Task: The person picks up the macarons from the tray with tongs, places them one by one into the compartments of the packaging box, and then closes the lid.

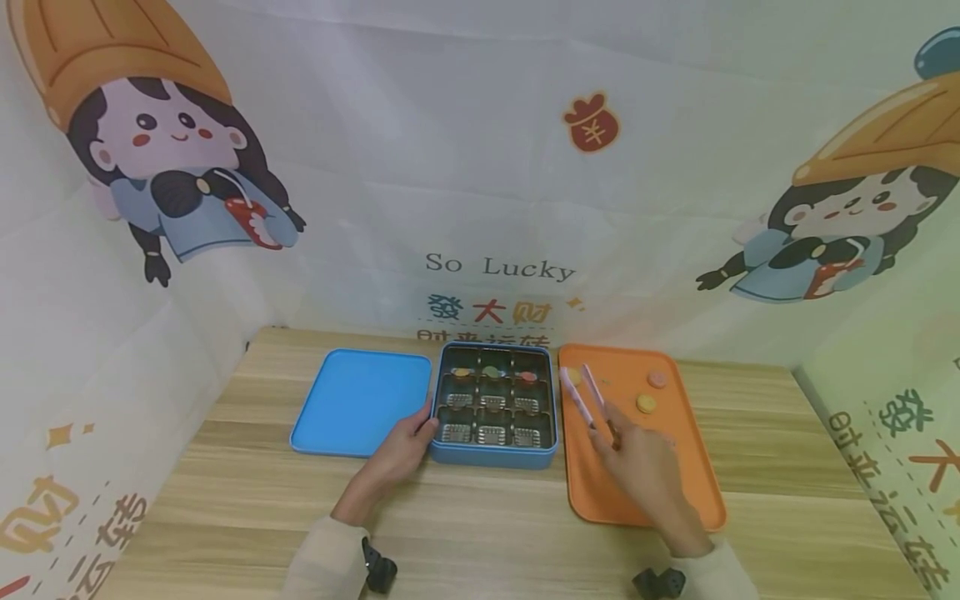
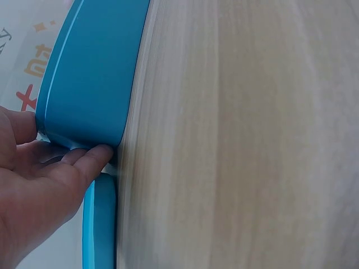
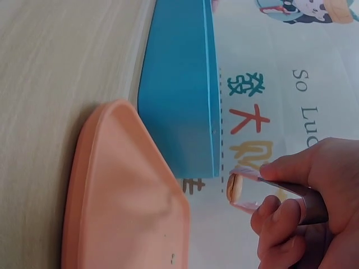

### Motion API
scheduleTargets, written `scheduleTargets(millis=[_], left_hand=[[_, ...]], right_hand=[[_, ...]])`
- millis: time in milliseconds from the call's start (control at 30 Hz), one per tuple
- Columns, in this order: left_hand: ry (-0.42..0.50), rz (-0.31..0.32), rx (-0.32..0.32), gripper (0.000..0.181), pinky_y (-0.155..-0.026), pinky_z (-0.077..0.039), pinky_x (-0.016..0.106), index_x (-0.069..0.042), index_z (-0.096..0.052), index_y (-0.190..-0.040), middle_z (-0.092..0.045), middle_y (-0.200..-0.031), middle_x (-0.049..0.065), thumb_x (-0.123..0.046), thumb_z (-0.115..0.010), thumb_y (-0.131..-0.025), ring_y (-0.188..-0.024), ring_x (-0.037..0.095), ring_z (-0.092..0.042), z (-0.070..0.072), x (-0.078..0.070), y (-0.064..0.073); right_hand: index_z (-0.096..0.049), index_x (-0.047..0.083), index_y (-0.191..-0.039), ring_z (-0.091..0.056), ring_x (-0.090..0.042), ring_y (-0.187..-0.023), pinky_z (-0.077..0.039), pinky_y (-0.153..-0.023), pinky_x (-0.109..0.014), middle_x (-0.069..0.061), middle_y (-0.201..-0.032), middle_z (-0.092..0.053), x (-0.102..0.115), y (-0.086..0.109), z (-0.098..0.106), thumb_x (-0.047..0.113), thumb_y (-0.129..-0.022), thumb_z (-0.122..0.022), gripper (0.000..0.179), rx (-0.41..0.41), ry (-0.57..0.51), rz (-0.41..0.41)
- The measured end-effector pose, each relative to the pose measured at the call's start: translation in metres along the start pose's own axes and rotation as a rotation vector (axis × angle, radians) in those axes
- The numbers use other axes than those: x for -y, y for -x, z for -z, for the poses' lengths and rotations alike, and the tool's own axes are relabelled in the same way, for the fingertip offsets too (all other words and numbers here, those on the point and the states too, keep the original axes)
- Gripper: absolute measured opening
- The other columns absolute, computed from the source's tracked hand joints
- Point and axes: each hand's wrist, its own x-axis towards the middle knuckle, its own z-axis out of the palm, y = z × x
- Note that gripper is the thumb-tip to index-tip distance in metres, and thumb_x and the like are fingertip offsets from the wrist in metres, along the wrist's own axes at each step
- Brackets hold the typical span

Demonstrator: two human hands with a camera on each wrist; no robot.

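Note:
A blue tin box [image 1: 493,457] with a grid of compartments stands mid-table. Three small macarons, a yellow one [image 1: 461,372], a green one [image 1: 491,372] and a red one [image 1: 527,377], lie in its back row. My left hand [image 1: 405,446] grips the tin's left side, thumb at the rim and fingers against the wall. With my right hand [image 1: 643,462] I hold tongs [image 1: 577,396] above the orange tray [image 1: 600,500]. A cream-yellow macaron [image 3: 234,189] is pinched between the tong tips, beside the tin's right wall.
A yellow macaron [image 1: 646,403] and a pink macaron [image 1: 657,380] lie on the orange tray. Left of the tin is a flat blue lid [image 1: 360,404]. A printed cloth [image 1: 495,208] hangs behind the wooden table [image 1: 480,525].

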Motion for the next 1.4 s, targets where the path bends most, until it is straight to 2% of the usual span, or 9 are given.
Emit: scheduleTargets(millis=[33,167,367,633,767,1000,1400], left_hand=[[0.000,0.002,-0.001,0.053,-0.121,-0.019,0.051,0.001,-0.020,-0.155,-0.024,-0.161,0.019,-0.016,-0.037,-0.108,-0.150,0.035,-0.017,0.000,0.000,0.000],[-0.005,-0.005,0.001,0.053,-0.121,-0.019,0.052,0.001,-0.019,-0.155,-0.023,-0.161,0.020,-0.016,-0.036,-0.108,-0.149,0.036,-0.017,0.000,-0.001,0.001],[-0.003,-0.007,0.004,0.054,-0.121,-0.019,0.053,0.000,-0.018,-0.156,-0.022,-0.161,0.020,-0.015,-0.036,-0.108,-0.150,0.037,-0.016,0.000,-0.003,0.002],[-0.013,0.023,-0.002,0.054,-0.121,-0.020,0.053,-0.002,-0.017,-0.156,-0.023,-0.161,0.020,-0.018,-0.036,-0.108,-0.150,0.036,-0.017,0.001,-0.003,0.001],[-0.008,0.034,-0.001,0.055,-0.121,-0.019,0.053,-0.004,-0.017,-0.157,-0.024,-0.161,0.019,-0.019,-0.036,-0.108,-0.150,0.036,-0.017,0.001,-0.004,0.001],[-0.022,0.014,-0.007,0.054,-0.120,-0.021,0.055,0.000,-0.018,-0.156,-0.025,-0.159,0.021,-0.018,-0.036,-0.108,-0.149,0.039,-0.018,0.000,-0.004,0.001],[0.001,0.024,0.001,0.054,-0.121,-0.019,0.052,0.000,-0.019,-0.156,-0.025,-0.160,0.020,-0.019,-0.038,-0.108,-0.149,0.036,-0.017,0.000,-0.003,0.002]], right_hand=[[-0.064,0.005,-0.121,-0.027,-0.005,-0.039,-0.018,-0.037,-0.017,0.008,-0.050,-0.033,0.001,0.001,0.000,0.021,-0.092,-0.070,0.034,-0.002,-0.001,0.016],[-0.065,0.003,-0.120,-0.027,-0.003,-0.039,-0.017,-0.036,-0.016,0.008,-0.050,-0.035,0.004,0.001,-0.003,0.020,-0.092,-0.070,0.033,-0.001,-0.003,0.053],[-0.057,0.002,-0.138,-0.026,-0.003,-0.039,-0.017,-0.037,-0.016,0.009,-0.049,-0.035,0.009,0.003,-0.008,0.022,-0.093,-0.069,0.050,0.040,-0.042,0.046],[-0.060,0.005,-0.136,-0.025,-0.002,-0.038,-0.017,-0.037,-0.016,0.010,-0.048,-0.034,0.014,0.004,-0.010,0.020,-0.091,-0.071,0.049,0.042,-0.028,0.079],[-0.060,0.008,-0.137,-0.023,-0.002,-0.037,-0.015,-0.037,-0.016,0.010,-0.047,-0.034,0.017,0.004,-0.012,0.022,-0.091,-0.071,0.050,0.069,-0.027,0.064],[-0.059,0.013,-0.139,-0.025,-0.004,-0.040,-0.016,-0.037,-0.017,0.010,-0.049,-0.035,0.020,0.004,-0.016,0.026,-0.091,-0.070,0.050,0.113,-0.043,0.021],[-0.058,0.011,-0.139,-0.024,-0.002,-0.038,-0.016,-0.037,-0.016,0.010,-0.048,-0.037,0.018,0.004,-0.021,0.024,-0.091,-0.071,0.052,0.123,-0.042,0.044]])
